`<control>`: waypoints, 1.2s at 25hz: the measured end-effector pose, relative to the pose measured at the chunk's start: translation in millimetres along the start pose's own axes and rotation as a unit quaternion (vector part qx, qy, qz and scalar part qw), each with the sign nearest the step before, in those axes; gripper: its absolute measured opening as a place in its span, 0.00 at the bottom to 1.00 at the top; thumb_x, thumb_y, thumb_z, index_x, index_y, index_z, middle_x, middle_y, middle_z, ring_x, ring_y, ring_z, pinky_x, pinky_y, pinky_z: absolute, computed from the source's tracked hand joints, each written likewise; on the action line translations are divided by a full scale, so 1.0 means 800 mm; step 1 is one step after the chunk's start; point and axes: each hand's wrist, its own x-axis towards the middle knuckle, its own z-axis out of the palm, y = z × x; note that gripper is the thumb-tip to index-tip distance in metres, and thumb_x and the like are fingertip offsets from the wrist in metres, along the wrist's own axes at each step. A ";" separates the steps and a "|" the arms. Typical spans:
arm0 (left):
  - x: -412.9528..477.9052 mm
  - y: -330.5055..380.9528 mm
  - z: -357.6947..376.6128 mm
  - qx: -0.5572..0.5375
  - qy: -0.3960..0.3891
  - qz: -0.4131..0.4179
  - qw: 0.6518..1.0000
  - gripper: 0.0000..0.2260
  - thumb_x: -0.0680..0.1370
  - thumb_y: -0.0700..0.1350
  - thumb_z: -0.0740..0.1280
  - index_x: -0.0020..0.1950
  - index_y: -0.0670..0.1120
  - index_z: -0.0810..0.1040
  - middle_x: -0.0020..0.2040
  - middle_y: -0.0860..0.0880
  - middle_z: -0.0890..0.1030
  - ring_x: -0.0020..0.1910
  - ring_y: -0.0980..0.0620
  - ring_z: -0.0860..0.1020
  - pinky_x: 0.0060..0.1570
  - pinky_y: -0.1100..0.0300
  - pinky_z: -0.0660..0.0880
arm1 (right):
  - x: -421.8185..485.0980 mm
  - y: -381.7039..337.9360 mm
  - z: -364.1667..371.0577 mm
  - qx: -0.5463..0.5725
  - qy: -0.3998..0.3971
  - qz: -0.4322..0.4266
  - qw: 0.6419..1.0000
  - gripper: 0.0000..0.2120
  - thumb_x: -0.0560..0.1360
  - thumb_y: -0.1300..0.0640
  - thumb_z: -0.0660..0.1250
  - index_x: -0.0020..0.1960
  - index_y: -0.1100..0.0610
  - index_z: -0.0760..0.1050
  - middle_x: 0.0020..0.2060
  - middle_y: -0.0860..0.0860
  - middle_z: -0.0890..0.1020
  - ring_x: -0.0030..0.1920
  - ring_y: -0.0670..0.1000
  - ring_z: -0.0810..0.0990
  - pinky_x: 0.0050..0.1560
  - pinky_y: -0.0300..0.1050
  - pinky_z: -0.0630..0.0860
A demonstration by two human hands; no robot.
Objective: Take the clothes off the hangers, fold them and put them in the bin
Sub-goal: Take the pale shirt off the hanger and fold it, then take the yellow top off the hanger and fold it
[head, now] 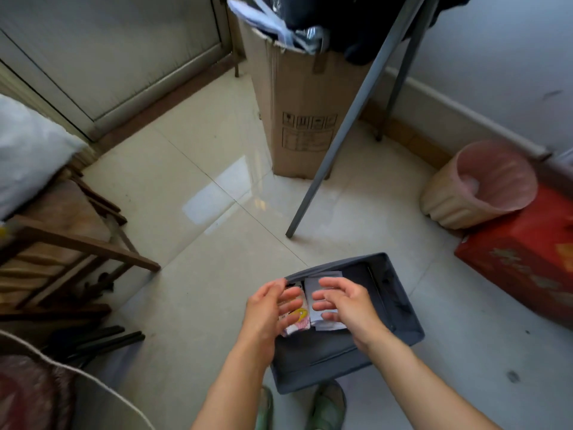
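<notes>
A grey fabric bin (400,308) stands on the tiled floor in front of my feet. Inside it lie two folded clothes side by side: a pink and white patterned one with a yellow print (298,321) on the left and a pale grey-white one (313,285) on the right. My left hand (268,308) and my right hand (344,301) hover over the bin with the palms facing each other and the fingers relaxed, holding nothing. They hide part of both folded clothes. Dark clothes (356,32) hang at the top of the view.
A tall cardboard box (294,113) stands behind the bin, with grey rack legs (335,141) slanting past it. At the right are a pink-lined waste basket (483,187) and a red box (524,256). Wooden chairs (62,243) crowd the left side.
</notes>
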 end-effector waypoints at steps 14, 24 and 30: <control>-0.344 0.208 0.074 0.090 -0.195 0.229 0.949 0.09 0.82 0.47 0.61 0.57 0.47 0.78 0.44 0.47 0.86 0.45 0.47 0.83 0.43 0.55 0.78 | -0.355 -0.253 -0.041 0.086 0.098 -0.291 0.948 0.11 0.79 0.65 0.61 0.53 0.54 0.79 0.43 0.52 0.85 0.42 0.50 0.84 0.43 0.43 0.80; -0.499 0.266 0.143 0.131 -0.366 0.360 0.848 0.09 0.81 0.41 0.60 0.57 0.43 0.79 0.46 0.43 0.86 0.38 0.50 0.83 0.43 0.53 0.76 | -0.522 -0.376 -0.134 0.110 0.277 -0.502 0.812 0.09 0.79 0.64 0.63 0.48 0.53 0.80 0.36 0.52 0.82 0.31 0.47 0.76 0.29 0.35 0.70; -0.521 0.282 0.152 0.145 -0.363 0.395 0.831 0.10 0.81 0.42 0.60 0.57 0.43 0.79 0.46 0.42 0.85 0.39 0.49 0.82 0.38 0.58 0.77 | -0.561 -0.487 -0.206 0.030 0.416 -0.558 0.717 0.08 0.78 0.63 0.61 0.53 0.55 0.77 0.39 0.51 0.80 0.35 0.45 0.77 0.33 0.35 0.74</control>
